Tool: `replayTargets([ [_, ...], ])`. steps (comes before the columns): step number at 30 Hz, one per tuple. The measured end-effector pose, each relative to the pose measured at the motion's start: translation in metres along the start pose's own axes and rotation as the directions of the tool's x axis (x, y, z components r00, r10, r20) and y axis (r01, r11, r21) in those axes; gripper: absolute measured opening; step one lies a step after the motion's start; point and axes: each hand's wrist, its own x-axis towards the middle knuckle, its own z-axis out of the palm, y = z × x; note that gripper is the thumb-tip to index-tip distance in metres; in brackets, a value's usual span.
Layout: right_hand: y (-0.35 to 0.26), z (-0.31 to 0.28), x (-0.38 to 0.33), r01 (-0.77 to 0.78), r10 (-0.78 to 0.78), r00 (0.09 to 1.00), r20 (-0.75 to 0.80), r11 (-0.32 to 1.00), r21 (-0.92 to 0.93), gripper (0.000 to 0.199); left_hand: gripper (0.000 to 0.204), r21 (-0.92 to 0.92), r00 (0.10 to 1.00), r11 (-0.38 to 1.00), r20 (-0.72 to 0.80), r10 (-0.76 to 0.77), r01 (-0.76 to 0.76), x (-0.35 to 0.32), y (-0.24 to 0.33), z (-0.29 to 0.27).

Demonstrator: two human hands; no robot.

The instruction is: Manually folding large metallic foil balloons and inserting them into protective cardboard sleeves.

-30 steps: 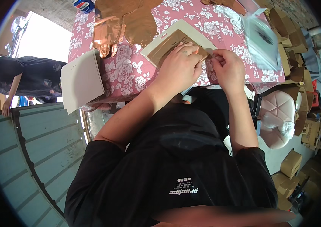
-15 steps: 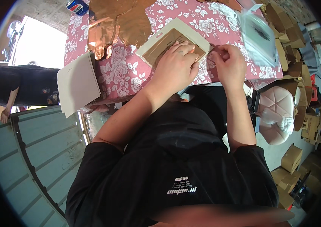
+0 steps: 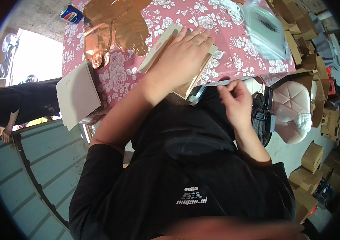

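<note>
My left hand (image 3: 186,54) lies flat, fingers spread, over a pale card with a hang hole (image 3: 164,37) and a brown, copper-toned packet on its front. Most of the packet is hidden under the palm. The card sits tilted at the table's near edge, its lower corner reaching past it. Just below that corner is a bluish, clear strip-like thing (image 3: 197,95). Off the table edge to the right, my right hand (image 3: 237,103) is closed, thumb against curled fingers; whatever it may pinch is too small to make out.
Copper foil balloons (image 3: 116,28) lie on the flowered tablecloth (image 3: 116,76). A stack of pale cards (image 3: 78,94) hangs over the left edge. Clear plastic bags (image 3: 266,34), white string (image 3: 229,9) and a blue can (image 3: 71,15) stand around. A padded stool (image 3: 291,112) and cardboard boxes (image 3: 312,156) are right.
My right hand has left the card's right edge and dropped down toward me. My left hand has spread flatter over the card, which has turned and slid nearer the table edge.
</note>
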Motion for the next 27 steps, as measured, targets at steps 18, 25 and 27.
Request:
replayTargets([
  [18, -0.021, 0.027, -0.009, -0.292, 0.115, 0.910, 0.399, 0.861, 0.416, 0.051, 0.031, -0.169, 0.971, 0.980, 0.231, -0.059, 0.100, 0.030, -0.036, -0.049],
  [25, -0.047, 0.027, 0.007, -0.113, -0.005, 0.958, 0.285, 0.910, 0.398, 0.046, 0.028, -0.548, 0.942, 0.766, 0.202, -0.269, 0.337, 0.007, -0.048, -0.127],
  [27, -0.051, 0.023, 0.019, -0.048, -0.084, 0.963, 0.254, 0.879, 0.474, 0.035, 0.026, -0.692, 0.886, 0.561, 0.287, -0.365, 0.455, -0.001, -0.051, -0.136],
])
